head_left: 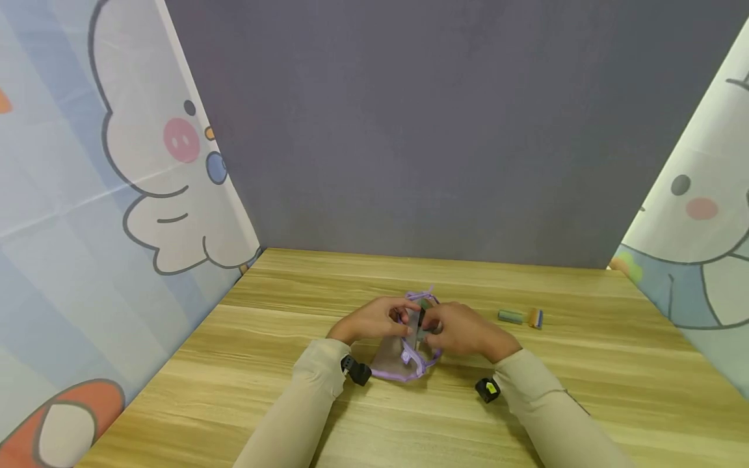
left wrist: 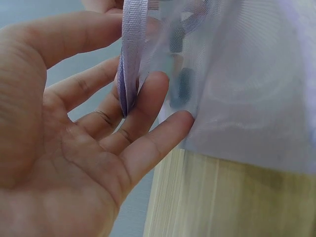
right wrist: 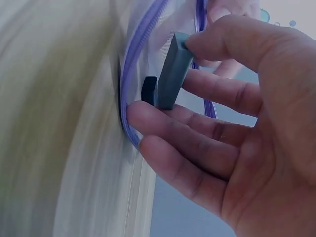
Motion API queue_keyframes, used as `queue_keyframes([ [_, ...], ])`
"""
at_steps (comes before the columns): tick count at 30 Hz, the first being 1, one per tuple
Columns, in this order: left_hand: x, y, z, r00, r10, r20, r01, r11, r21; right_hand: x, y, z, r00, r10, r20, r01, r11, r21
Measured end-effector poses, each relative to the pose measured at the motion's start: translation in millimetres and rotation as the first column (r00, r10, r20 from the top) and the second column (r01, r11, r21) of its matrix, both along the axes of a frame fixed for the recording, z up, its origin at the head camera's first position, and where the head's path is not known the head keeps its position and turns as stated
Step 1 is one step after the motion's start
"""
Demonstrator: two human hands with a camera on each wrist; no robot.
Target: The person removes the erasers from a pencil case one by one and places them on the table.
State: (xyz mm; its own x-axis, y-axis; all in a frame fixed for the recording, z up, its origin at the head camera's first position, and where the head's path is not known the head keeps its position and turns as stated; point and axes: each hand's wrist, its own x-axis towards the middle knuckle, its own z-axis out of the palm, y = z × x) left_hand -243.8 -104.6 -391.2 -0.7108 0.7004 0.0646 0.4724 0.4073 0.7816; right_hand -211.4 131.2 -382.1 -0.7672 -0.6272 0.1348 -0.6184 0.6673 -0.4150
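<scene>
A mesh zipper pouch (head_left: 391, 356) with purple edging lies on the table, its mouth facing right. My left hand (head_left: 379, 320) holds the rim of the mouth, where a purple zipper strip (left wrist: 133, 44) runs between thumb and fingers. Dark pieces (left wrist: 185, 89) show blurred through the mesh in the left wrist view. At the mouth, my right hand (head_left: 462, 330) pinches a grey-green rectangular block (right wrist: 174, 71) between thumb and fingers. Beside that block sits a smaller black piece (right wrist: 149, 90), just inside the purple zipper edge (right wrist: 129, 64). Which objects these are, I cannot tell.
Right of the hands on the wooden table (head_left: 585, 364) lie a small green bar (head_left: 510, 316) and a small orange, white and blue piece (head_left: 536, 318). A grey panel (head_left: 409, 130) stands along the back, with cartoon-printed cloths at left (head_left: 58, 195) and right (head_left: 690, 286).
</scene>
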Motion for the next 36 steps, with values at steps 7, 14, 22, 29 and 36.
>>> queue_keyframes([
  [7, -0.6, 2, -4.5, 1.0, -0.006, -0.002, 0.006, 1.0, 0.01, 1.2, 7, -3.5, 1.0, 0.011, -0.02, -0.011, 0.999, -0.043],
  [14, -0.1, 4, -5.8, 0.998, 0.013, -0.066, -0.013, 1.0, -0.003, 7.5, 11, -7.2, 0.999, -0.016, -0.05, 0.015, 1.0, -0.014],
  [22, 0.6, 0, -3.3, 0.987, -0.004, -0.159, -0.003, 0.999, -0.047, 7.1, 10, -8.1, 0.996, -0.02, -0.083, 0.02, 1.0, -0.001],
  [29, -3.0, -3, -5.3, 0.978, -0.065, -0.196, 0.057, 0.997, -0.048, 5.0, 10, -6.9, 0.998, -0.025, -0.061, 0.024, 1.0, -0.004],
  [36, -3.4, -3, -5.8, 0.98, -0.057, -0.191, 0.047, 0.997, -0.057, 3.5, 12, -8.2, 0.999, -0.034, -0.037, 0.033, 0.999, -0.021],
])
